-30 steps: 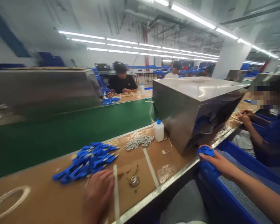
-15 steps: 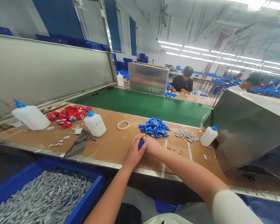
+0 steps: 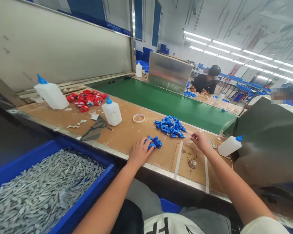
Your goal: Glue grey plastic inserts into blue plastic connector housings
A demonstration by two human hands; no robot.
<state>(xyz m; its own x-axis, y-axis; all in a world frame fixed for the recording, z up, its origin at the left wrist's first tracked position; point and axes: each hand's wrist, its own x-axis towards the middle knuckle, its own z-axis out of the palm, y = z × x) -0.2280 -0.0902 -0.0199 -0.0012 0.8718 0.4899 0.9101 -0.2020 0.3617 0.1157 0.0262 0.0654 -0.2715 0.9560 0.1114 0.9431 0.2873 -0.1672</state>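
Note:
My left hand [image 3: 138, 152] rests on the cardboard-covered bench, its fingers curled round a small cluster of blue plastic parts [image 3: 156, 142]. To the right, my right hand [image 3: 200, 141] is raised a little with its fingertips pinched together; whatever they hold is too small to make out. Between and beyond my hands lies a larger pile of blue plastic parts [image 3: 171, 126]. Small grey pieces [image 3: 213, 144] show partly behind my right hand. A small round whitish item [image 3: 192, 163] sits among dark specks between two tape strips.
White squeeze bottles stand at the left [image 3: 52, 96], mid-left [image 3: 112, 113] and right [image 3: 229, 145]. Red parts [image 3: 86, 99] and a white ring [image 3: 139, 118] lie on the bench. A blue bin [image 3: 109, 170] holds many grey pieces. Behind runs a green belt [image 3: 146, 97]; a co-worker [image 3: 206, 83] sits beyond.
My hands were together around a blue part; now they are apart. The right hand has moved right, while the left lies on the small blue cluster. The view has shifted.

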